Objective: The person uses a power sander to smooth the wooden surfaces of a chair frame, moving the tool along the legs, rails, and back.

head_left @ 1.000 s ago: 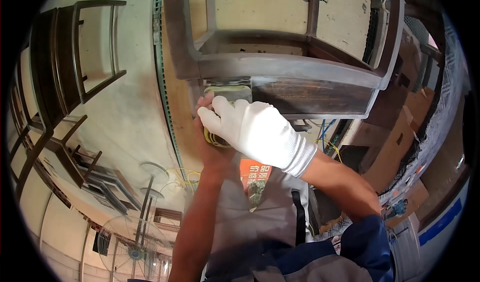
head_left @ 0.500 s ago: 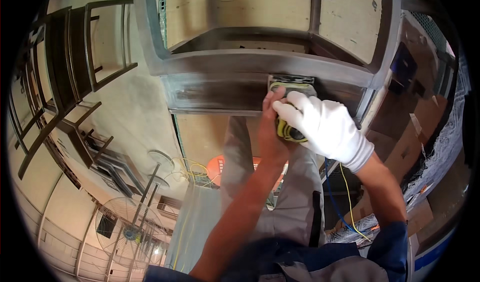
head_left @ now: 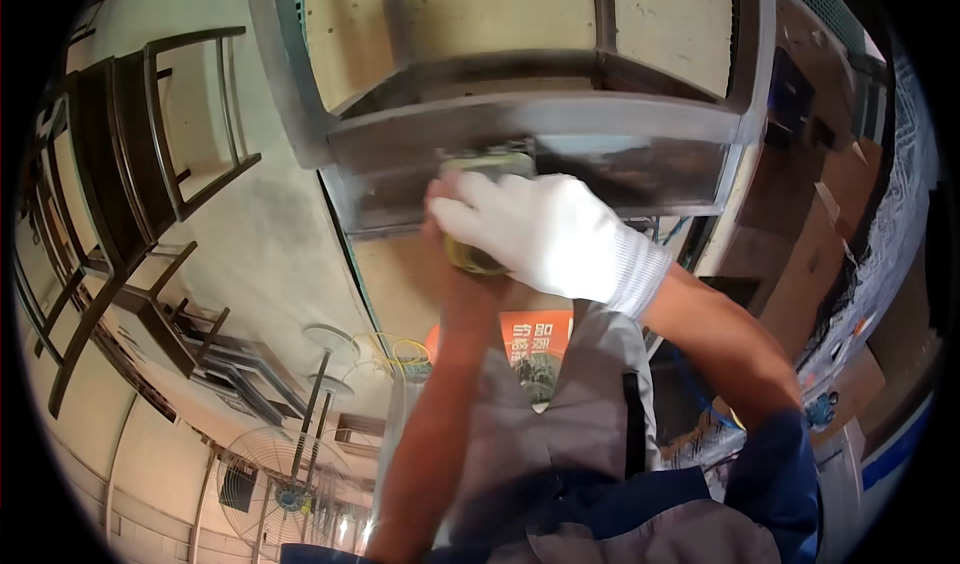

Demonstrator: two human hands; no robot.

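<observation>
Yellow-and-grey hand tool [head_left: 474,256], sander-like, sits left of centre on the dark wooden panel [head_left: 640,169], far end against the panel face, near end sticking out past the panel's lower edge toward the wearer. Blurred, so fine detail is lost.

Key relation: the tool's long axis runs away from the body, roughly square across the panel's long left-right axis. Longer stretch of panel lies to the right of the tool.

Grip: both hands closed on it. Bare left hand [head_left: 460,286] wraps the left side and near end; can't see all its fingers. Gloved right hand [head_left: 545,234] comes over the top from the right. Neither is clearly nearer; both are touching.

Further out: curved rail [head_left: 540,119] just beyond the panel, dark chairs [head_left: 125,154] left, standing fan [head_left: 288,494] lower left, cardboard [head_left: 830,234] right.
</observation>
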